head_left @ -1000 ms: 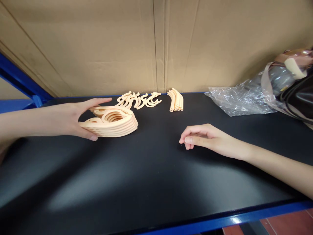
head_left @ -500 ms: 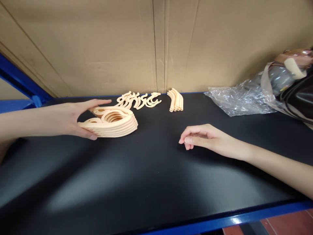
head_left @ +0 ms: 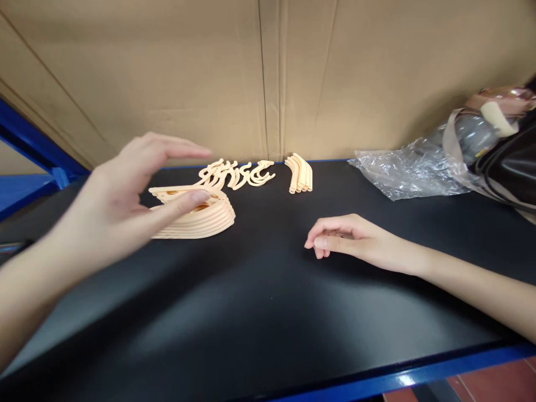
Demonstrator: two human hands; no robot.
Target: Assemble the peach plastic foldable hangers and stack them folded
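Note:
Raised over the left part of the table, my left hand (head_left: 121, 190) is open and empty, thumb and fingers spread apart. Behind its thumb lies a neat stack of curved cream plastic hanger-like pieces (head_left: 209, 224) with cut-out openings; the hand hides the stack's left end. Resting at the right, my right hand (head_left: 347, 235) has its fingers curled in towards the thumb, with nothing visible in them. Cream plastic hooks (head_left: 238, 174) lie in a loose row behind the stack. To their right is a small bundle of bent cream tube-like pieces (head_left: 299, 174).
The black tabletop (head_left: 268, 312) has a blue metal edge (head_left: 402, 381) at the front. Cardboard (head_left: 188, 72) stands along the back. A crumpled clear plastic bag (head_left: 402, 167) and a dark bag (head_left: 506, 162) lie at the right. A blue frame post (head_left: 37, 139) is at the left.
My left hand has let go of the stack and moved up and nearer to me, opening. The stack stays on the table. My right hand has hardly moved.

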